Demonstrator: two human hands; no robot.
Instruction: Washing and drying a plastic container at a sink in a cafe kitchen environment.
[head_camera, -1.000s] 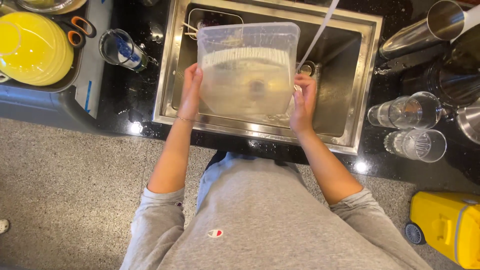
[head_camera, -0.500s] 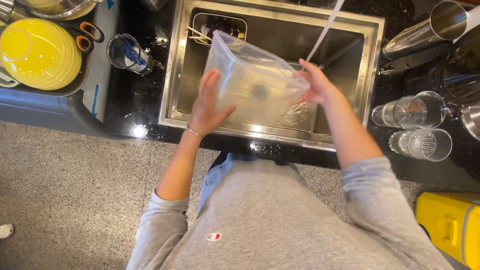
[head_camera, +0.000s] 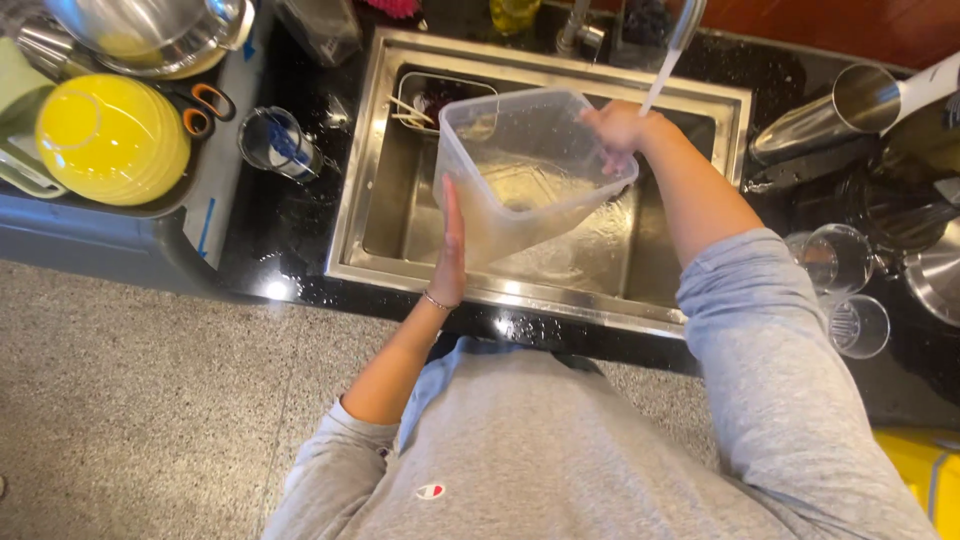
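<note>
A large clear plastic container (head_camera: 520, 165) is held tilted over the steel sink (head_camera: 400, 215), its open mouth turned up and to the right. My left hand (head_camera: 452, 245) presses flat against its lower left side. My right hand (head_camera: 618, 128) grips its far right rim. Water streams down from the tap (head_camera: 668, 55) just beside my right hand, and some water lies in the container's lower corner.
Yellow bowls (head_camera: 110, 135) and a steel bowl (head_camera: 150, 30) sit in a rack at the left, with a glass jar (head_camera: 278, 142) beside the sink. Clear glasses (head_camera: 840, 258) and steel cups (head_camera: 845, 110) stand on the black counter at the right. A yellow bin (head_camera: 915, 475) is at the lower right.
The container has tipped further and swung to the right. My right hand moved from its side up to the far rim, while my left hand slid under its left side.
</note>
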